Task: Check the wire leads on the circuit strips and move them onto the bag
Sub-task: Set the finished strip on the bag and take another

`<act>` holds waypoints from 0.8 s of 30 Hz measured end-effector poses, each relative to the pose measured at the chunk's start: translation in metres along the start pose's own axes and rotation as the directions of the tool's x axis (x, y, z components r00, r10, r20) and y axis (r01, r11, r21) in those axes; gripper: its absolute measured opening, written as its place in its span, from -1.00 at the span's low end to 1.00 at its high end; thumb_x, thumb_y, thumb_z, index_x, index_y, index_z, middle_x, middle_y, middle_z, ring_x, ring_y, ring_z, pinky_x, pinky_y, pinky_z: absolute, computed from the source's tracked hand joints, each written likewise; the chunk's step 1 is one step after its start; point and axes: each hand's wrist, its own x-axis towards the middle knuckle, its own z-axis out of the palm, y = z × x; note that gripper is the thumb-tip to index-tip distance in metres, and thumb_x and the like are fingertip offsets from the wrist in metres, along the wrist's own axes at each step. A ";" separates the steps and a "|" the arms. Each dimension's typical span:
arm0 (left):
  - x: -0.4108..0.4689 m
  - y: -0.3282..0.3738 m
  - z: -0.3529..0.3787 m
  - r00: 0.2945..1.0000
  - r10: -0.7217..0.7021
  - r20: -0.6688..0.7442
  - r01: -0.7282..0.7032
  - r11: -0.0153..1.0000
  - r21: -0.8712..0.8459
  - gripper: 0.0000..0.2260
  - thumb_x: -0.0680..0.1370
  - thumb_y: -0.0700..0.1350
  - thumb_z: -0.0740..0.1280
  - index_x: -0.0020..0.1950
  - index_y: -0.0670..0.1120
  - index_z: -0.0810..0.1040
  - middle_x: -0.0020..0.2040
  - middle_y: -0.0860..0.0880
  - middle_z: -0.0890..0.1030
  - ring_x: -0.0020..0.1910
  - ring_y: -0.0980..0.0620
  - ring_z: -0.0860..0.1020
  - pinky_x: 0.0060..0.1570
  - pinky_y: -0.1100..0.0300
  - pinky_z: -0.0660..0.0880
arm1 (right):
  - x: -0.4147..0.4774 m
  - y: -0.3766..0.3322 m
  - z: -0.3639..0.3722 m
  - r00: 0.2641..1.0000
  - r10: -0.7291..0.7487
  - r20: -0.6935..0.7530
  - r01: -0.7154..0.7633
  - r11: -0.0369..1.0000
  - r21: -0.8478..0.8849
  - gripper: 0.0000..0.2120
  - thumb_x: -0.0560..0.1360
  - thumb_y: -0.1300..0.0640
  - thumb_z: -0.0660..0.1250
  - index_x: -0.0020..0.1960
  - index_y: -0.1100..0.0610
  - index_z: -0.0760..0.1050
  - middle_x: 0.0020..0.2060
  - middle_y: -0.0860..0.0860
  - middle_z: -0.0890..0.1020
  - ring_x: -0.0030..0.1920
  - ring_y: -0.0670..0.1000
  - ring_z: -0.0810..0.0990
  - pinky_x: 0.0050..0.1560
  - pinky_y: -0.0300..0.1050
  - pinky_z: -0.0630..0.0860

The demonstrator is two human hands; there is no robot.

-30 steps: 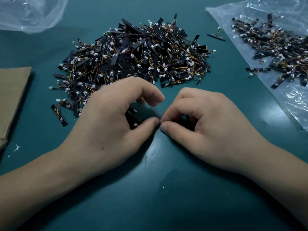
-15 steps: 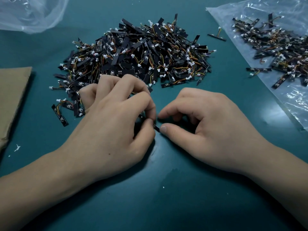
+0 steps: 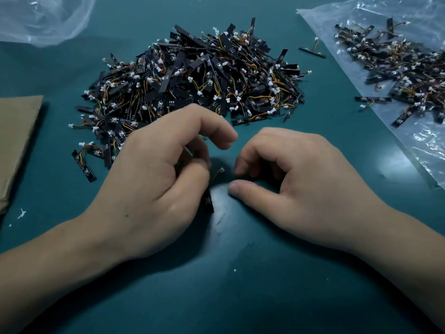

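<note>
A big pile of black circuit strips (image 3: pixel 192 78) with orange-yellow wire leads and white plugs lies on the teal table, just beyond my hands. My left hand (image 3: pixel 154 174) grips one black strip (image 3: pixel 208 201); its lower end sticks out below my thumb and its wire lead with a white plug (image 3: pixel 218 172) pokes out to the right. My right hand (image 3: pixel 296 182) rests on the table beside it, fingers curled, thumb on the surface, holding nothing that I can see. A clear plastic bag (image 3: pixel 409 141) at the right carries a smaller heap of strips (image 3: pixel 395 61).
One loose strip (image 3: pixel 312 51) lies between the pile and the bag. A crumpled clear bag (image 3: pixel 41 18) sits at the far left corner, and brown cardboard (image 3: pixel 16 141) lies at the left edge. The teal table (image 3: pixel 240 285) is bare in front of my hands.
My left hand has drawn one strip from the pile's near edge and turned it, so its end and lead now show. My right hand's fingers have parted slightly; it stays in place.
</note>
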 end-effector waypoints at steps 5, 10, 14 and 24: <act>0.005 -0.006 -0.002 0.999 -0.034 0.043 0.044 0.960 -0.277 -0.44 0.26 -0.37 0.12 0.14 0.06 0.54 0.22 0.00 0.57 -0.01 -0.11 0.59 -0.31 0.13 0.59 | -0.001 0.002 -0.001 1.000 -0.016 0.008 0.016 1.000 -0.002 -0.74 0.50 -0.20 0.37 0.16 -0.17 0.57 -0.16 -0.20 0.53 -0.18 -0.17 0.47 -0.13 0.01 0.51; 0.004 -0.007 -0.002 0.992 -0.041 0.118 0.083 0.922 -0.378 -0.49 0.25 -0.21 0.15 0.16 0.01 0.53 0.36 0.00 0.50 0.06 -0.13 0.59 -0.17 0.05 0.65 | -0.001 0.004 0.000 0.999 -0.035 0.024 0.035 0.999 0.008 -0.81 0.53 -0.19 0.35 0.10 -0.21 0.63 -0.15 -0.21 0.53 -0.17 -0.19 0.47 -0.12 0.02 0.52; 0.003 -0.006 -0.002 0.990 0.015 0.143 0.031 0.948 -0.315 -0.48 0.26 -0.20 0.14 0.20 0.02 0.50 0.41 0.03 0.46 0.17 -0.17 0.59 -0.12 0.05 0.66 | -0.003 0.005 0.003 0.995 -0.093 0.024 0.092 0.995 0.024 -0.85 0.53 -0.14 0.40 0.08 -0.18 0.66 -0.14 -0.21 0.53 -0.18 -0.22 0.45 -0.14 0.03 0.52; 0.003 -0.009 -0.003 0.999 -0.047 -0.006 0.045 0.990 -0.134 -0.66 0.31 -0.20 0.17 -0.02 0.01 0.59 -0.20 0.03 0.57 -0.26 -0.03 0.52 -0.30 0.24 0.39 | -0.002 0.001 -0.002 0.980 -0.181 0.078 0.192 0.968 -0.160 -0.82 0.61 -0.06 0.33 0.03 -0.06 0.69 -0.11 -0.10 0.58 -0.14 0.04 0.58 -0.22 0.09 0.55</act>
